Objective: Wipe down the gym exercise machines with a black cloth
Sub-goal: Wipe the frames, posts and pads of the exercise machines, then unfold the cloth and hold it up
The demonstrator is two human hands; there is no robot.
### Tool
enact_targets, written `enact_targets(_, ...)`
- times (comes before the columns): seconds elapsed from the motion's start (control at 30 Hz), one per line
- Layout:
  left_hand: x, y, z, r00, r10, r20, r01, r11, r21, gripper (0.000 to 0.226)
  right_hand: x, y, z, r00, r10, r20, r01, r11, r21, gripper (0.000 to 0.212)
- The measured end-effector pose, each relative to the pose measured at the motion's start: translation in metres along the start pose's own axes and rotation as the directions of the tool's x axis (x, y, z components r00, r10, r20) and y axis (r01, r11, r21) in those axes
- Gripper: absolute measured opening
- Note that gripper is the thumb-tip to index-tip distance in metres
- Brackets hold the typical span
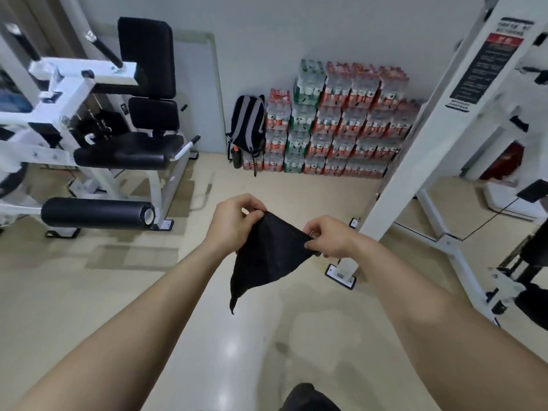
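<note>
We judge the wiping barely begun: our left hand (234, 223) and right hand (329, 237) each pinch a corner of the black cloth (267, 256), held clear to the right of the seemingly unwiped leg-extension machine (118, 152).

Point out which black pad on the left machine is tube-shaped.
The roller pad, lowest of them and lying level; the backrest and seat above it are flat cushions.
</note>
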State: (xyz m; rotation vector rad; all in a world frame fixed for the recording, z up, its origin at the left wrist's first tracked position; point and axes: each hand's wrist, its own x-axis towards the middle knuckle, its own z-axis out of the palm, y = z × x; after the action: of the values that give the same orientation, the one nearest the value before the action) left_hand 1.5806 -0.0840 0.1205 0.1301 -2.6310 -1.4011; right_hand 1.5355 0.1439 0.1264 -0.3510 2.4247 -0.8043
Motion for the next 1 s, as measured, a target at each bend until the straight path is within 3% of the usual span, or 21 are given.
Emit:
enact_targets(0.17,0.079,-0.056,-0.031,0.999,-0.045,-0.026,0.048,0.995,0.090,0.019,0.083,-0.044,-0.011,0.991,-0.089,-0.104,0.104,0.982,0.157,0.014)
enact_targets(0.37,0.211,-0.107,-0.059,0.982,-0.110,-0.151,0.120,0.991,0.062,0.011,0.221,-0.103,-0.034,0.958,-0.227,-0.174,0.256,0.952,0.167,0.022)
enact_targets(0.47,0.281,-0.124,-0.079,0.974,-0.148,-0.173,0.160,0.985,0.058,0.020,0.290,-0.133,-0.057,0.966,-0.216,-0.145,0.243,0.948,0.207,0.019)
enact_targets(0.63,0.396,-0.140,-0.105,0.972,-0.151,-0.182,0.152,0.988,-0.008,0.011,0.382,-0.174,-0.103,0.977,-0.141,-0.163,0.177,0.956,0.234,0.032)
enact_targets(0.73,0.460,-0.150,-0.109,0.979,-0.129,-0.161,0.129,0.992,-0.011,0.010,0.426,-0.188,-0.127,0.971,-0.143,-0.191,0.190,0.948,0.257,0.010)
enact_targets(0.9,0.586,-0.156,-0.103,0.997,-0.039,-0.067,0.039,0.999,0.011,0.009,0.516,-0.190,-0.177,0.938,-0.107,-0.329,0.124,0.992,0.030,0.018)
enact_targets(1.0,0.665,-0.157,-0.091,1.000,-0.002,0.018,0.002,1.000,0.012,0.010,0.568,-0.186,-0.217,0.900,-0.050,-0.432,0.062,0.998,0.014,0.020)
